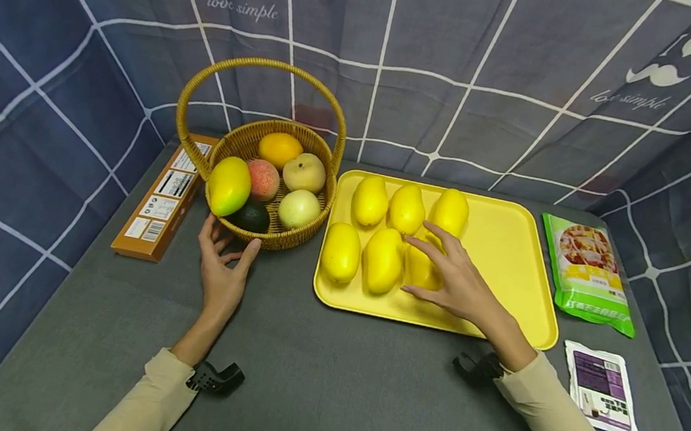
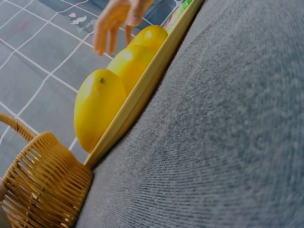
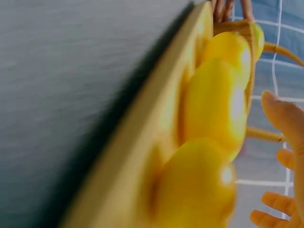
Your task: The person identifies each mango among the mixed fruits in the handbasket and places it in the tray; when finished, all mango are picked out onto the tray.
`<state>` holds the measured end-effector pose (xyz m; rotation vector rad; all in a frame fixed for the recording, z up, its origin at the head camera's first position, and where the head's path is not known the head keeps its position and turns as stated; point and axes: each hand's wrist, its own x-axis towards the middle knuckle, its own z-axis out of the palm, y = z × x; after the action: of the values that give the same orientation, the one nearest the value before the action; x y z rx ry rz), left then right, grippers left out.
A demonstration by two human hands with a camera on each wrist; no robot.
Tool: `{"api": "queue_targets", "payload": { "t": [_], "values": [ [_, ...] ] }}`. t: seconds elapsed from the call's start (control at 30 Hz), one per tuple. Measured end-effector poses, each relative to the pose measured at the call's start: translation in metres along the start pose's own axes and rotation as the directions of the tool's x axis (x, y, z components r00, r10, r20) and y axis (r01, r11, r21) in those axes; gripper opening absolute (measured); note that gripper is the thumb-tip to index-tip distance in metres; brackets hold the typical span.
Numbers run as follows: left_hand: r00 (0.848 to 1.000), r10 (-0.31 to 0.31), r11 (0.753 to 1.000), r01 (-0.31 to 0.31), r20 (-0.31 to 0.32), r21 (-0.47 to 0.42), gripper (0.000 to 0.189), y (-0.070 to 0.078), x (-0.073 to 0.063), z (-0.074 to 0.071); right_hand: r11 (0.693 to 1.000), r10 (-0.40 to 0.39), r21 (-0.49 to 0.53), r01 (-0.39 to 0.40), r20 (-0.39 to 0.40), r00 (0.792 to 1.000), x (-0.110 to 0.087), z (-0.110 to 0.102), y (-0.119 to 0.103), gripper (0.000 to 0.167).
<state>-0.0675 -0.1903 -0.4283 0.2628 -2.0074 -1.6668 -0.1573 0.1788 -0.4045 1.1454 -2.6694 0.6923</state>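
My left hand (image 1: 224, 269) rests against the near wall of the wicker basket (image 1: 281, 240), thumb and fingers spread along its outside. Inside the basket are a yellow-green mango (image 1: 229, 187), a peach (image 1: 263, 180), an orange-yellow fruit (image 1: 280, 150), a dark avocado (image 1: 251, 216) and two pale round fruits (image 1: 299, 209). Several yellow mangoes (image 1: 383, 261) lie in two rows on the yellow tray (image 1: 500, 261). Over the front-row mango (image 1: 423, 267) nearest the tray's middle hovers my right hand (image 1: 456, 278), its fingers spread and holding nothing; it partly hides that mango.
A long orange-brown box (image 1: 161, 205) lies left of the basket, partly behind it. Right of the tray are a green food packet (image 1: 589, 272) and a white-and-purple pouch (image 1: 602, 390). The basket's tall handle (image 1: 267, 63) arches up before the checked curtain (image 1: 421, 110).
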Motion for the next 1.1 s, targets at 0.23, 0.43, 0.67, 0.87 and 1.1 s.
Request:
{"api": "queue_targets", "payload": {
  "t": [0.23, 0.43, 0.67, 0.87, 1.1],
  "values": [
    [1.000, -0.006, 1.000, 0.006, 0.002, -0.004, 0.081, 0.000, 0.000, -0.001, 0.998, -0.056, 0.016, 0.056, 0.008, 0.998, 0.040, -0.005, -0.020, 0.080],
    [1.000, -0.002, 1.000, 0.002, 0.008, -0.009, 0.081, -0.002, 0.001, -0.001, 0.995, -0.080, 0.054, 0.079, 0.020, 0.997, 0.067, -0.002, -0.031, 0.077],
    [1.000, 0.009, 1.000, -0.009, -0.009, 0.013, 0.081, -0.002, 0.003, -0.003, 0.981, -0.121, 0.162, 0.110, 0.060, 0.991, 0.111, 0.014, -0.054, 0.074],
    [1.000, -0.002, 1.000, 0.002, -0.004, 0.022, 0.082, -0.002, 0.003, -0.002, 0.949, -0.197, 0.270, 0.160, 0.118, 0.973, 0.158, 0.038, -0.079, 0.072],
    [1.000, -0.005, 0.999, 0.005, 0.003, 0.031, 0.082, -0.001, 0.003, 0.000, 0.940, -0.220, 0.301, 0.159, 0.179, 0.959, 0.193, 0.061, -0.099, 0.073]
  ]
}}
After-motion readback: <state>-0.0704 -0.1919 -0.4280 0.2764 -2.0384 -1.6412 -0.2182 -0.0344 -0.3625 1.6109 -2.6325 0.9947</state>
